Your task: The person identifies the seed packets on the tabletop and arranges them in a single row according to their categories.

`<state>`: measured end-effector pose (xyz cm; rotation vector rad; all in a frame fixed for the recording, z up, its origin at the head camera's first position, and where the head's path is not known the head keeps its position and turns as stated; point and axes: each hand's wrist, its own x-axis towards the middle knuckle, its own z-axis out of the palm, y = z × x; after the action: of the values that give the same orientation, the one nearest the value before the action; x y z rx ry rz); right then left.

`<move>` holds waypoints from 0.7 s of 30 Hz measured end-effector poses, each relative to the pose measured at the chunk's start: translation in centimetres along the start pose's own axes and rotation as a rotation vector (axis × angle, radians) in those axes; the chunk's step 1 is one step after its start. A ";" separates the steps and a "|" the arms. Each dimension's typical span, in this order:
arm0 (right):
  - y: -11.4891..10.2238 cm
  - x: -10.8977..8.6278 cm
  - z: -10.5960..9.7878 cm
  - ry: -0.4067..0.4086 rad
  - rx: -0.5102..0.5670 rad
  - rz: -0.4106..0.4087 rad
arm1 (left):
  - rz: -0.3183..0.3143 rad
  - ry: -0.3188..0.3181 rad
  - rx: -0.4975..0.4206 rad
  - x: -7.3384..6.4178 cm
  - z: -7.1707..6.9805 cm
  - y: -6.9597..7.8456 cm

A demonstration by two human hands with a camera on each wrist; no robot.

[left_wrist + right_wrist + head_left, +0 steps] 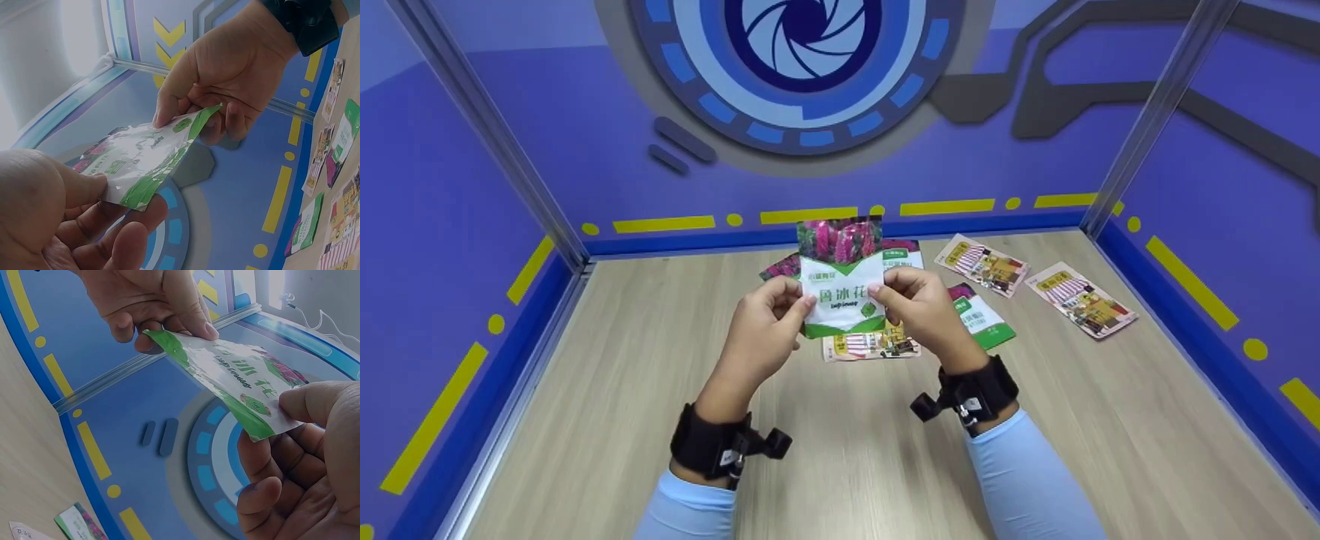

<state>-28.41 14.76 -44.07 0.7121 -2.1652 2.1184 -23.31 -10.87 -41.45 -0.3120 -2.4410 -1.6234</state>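
Note:
A flower seed packet (pixel 844 281), white and green with pink blooms pictured at its top, is held up above the table, its printed front facing me. My left hand (pixel 761 326) pinches its left edge between thumb and fingers. At the right edge, my right hand (pixel 919 307) pinches it the same way. Both wrist views show the thumbs on the front, with fingers behind; the packet (pixel 146 154) looks slightly bent. Beneath it on the table lies a pink-and-yellow packet (pixel 870 346), partly covered from view.
Another flower packet (pixel 986 326) lies right of my right hand. Further right are two pink packets with striped awnings (pixel 981 264) (pixel 1084 301). Behind the held packet, more flower packets (pixel 904 255) show in part. Blue printed walls (pixel 547 135) enclose the wooden table (pixel 645 360).

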 end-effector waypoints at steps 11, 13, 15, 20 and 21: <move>0.2 0.1 0.0 -0.008 -0.013 0.000 | 0.007 -0.005 -0.011 0.1 0.1 -0.2; 0.4 0.2 -0.1 -0.012 -0.023 0.004 | 0.001 -0.013 -0.025 0.2 0.2 -0.4; 0.8 0.3 -0.1 -0.014 -0.040 0.013 | -0.012 -0.021 -0.045 0.5 0.3 -0.8; 1.7 0.6 -0.3 -0.023 -0.085 0.043 | -0.062 -0.035 -0.080 1.2 0.7 -2.2; 2.0 0.7 -0.3 -0.030 -0.094 0.048 | -0.074 -0.036 -0.080 1.3 0.7 -2.6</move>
<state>-29.77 14.83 -45.68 0.6949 -2.3031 2.0241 -25.35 -11.08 -43.63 -0.2682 -2.4454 -1.7644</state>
